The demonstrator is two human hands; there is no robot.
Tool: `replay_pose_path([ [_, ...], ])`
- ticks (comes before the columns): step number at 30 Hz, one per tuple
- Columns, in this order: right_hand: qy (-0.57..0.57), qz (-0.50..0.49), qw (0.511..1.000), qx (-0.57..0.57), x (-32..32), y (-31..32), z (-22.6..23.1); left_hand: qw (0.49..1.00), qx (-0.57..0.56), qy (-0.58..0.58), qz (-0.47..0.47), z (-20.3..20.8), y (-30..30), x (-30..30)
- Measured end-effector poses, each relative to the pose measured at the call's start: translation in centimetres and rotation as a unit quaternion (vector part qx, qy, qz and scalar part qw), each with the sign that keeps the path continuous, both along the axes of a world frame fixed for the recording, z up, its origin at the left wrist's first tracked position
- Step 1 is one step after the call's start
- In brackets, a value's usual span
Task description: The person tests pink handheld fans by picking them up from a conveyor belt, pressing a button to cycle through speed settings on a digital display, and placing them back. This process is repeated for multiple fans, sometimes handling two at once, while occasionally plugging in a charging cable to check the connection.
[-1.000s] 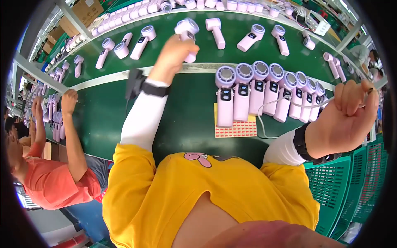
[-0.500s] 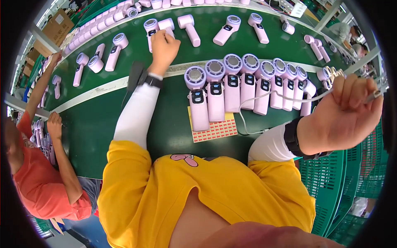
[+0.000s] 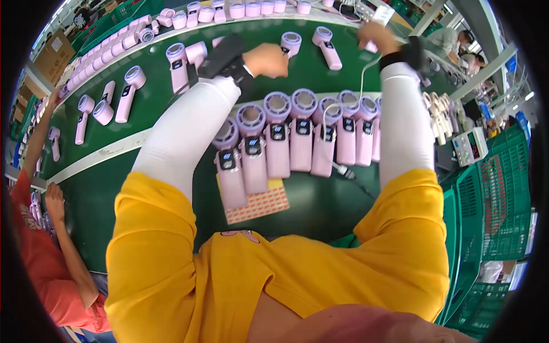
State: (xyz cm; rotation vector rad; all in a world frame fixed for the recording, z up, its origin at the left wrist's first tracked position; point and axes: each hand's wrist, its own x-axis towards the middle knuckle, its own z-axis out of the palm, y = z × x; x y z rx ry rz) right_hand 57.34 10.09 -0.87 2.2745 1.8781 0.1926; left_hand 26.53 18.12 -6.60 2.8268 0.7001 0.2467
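Green work surface point(image 3: 155, 80), left hand point(image 3: 267, 61) partly hiding lilac fan point(image 3: 291, 41), right hand point(image 3: 379, 39) blurred, cannot tell either's finger grip

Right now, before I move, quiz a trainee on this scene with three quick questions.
1. True or false: the red-patterned sheet is partly covered by the leftmost pink fan in the front row.
2. What colour are the mesh baskets at the right? a) blue b) green c) white
3. Which is nearer the white box, the left hand or the right hand?

Key: 1. True; 2. b; 3. the right hand.
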Motion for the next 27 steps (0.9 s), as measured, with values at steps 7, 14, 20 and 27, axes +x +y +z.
replay_pose_path([
  [7,-0.029,-0.174,0.983,0.046,-6.3,5.3,-8.7,0.998,0.04,0.026,0.037,-8.5,6.0,4.2],
  [14,0.558,-0.142,0.818,-0.009,-2.3,6.1,-11.4,0.747,-0.642,-0.17,0.037,-2.7,3.1,1.4],
  [20,0.781,-0.156,0.589,0.135,-4.5,1.3,-6.6,0.668,-0.604,-0.428,-0.069,4.1,-5.4,-8.0],
  [27,0.836,0.118,0.428,0.324,-24.7,-4.9,3.1,0.601,-0.616,-0.506,-0.053,4.2,-11.1,-19.9],
])
